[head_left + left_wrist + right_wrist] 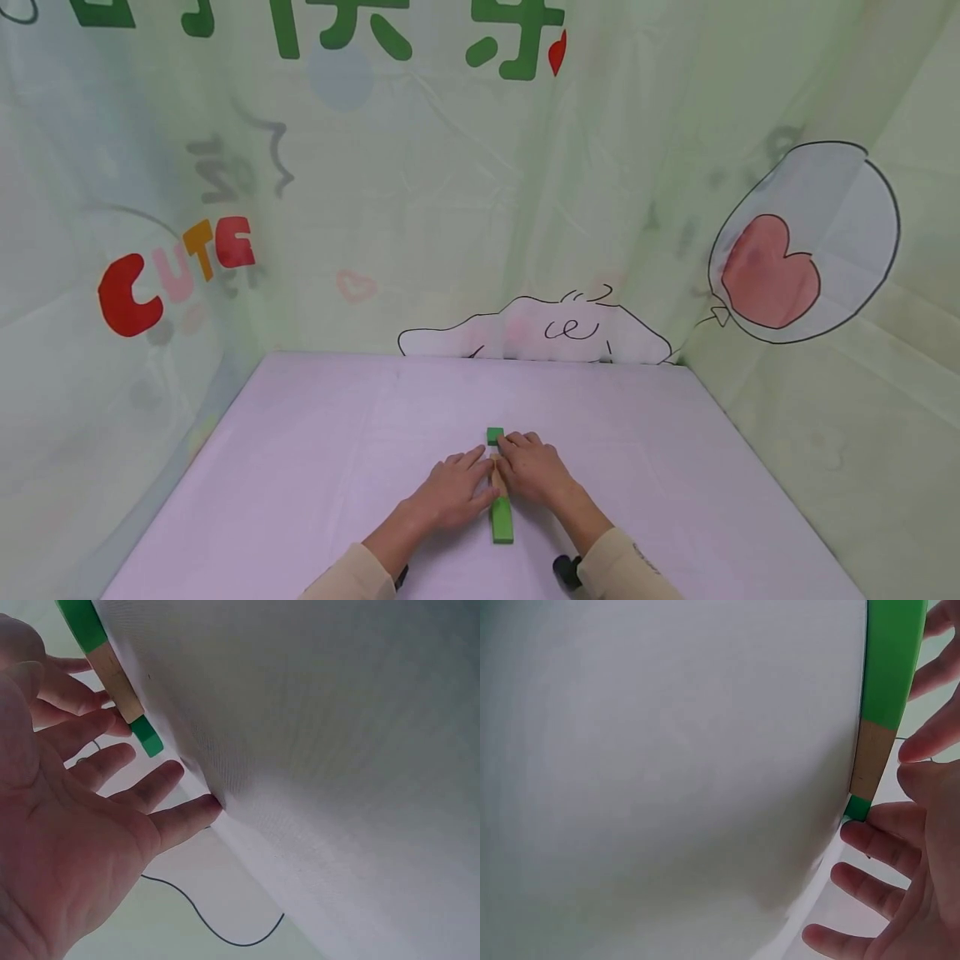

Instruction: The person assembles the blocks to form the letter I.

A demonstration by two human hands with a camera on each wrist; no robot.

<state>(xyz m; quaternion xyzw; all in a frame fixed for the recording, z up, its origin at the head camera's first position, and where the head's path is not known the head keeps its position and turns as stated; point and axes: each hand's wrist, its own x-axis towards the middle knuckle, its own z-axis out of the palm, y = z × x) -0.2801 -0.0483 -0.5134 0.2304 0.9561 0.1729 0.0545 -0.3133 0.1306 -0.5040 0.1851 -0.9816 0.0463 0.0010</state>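
A row of blocks runs away from me between the two hands. Nearest is a long green block (502, 525), then a plain wooden block (118, 682), partly covered by fingers in the head view. A small green block (495, 434) lies at the far end. My left hand (455, 493) rests along the row's left side, its thumb by the joint of the long green and wooden blocks; its fingers are extended. On the right side, my right hand (534, 471) touches the small green block with a fingertip, its other fingers loosely spread and relaxed.
The blocks lie on a table with a pale lilac cover (337, 433). A printed light-green curtain (450, 208) encloses it at the back and both sides. A black wrist device (567, 572) shows by the right sleeve (626, 567).
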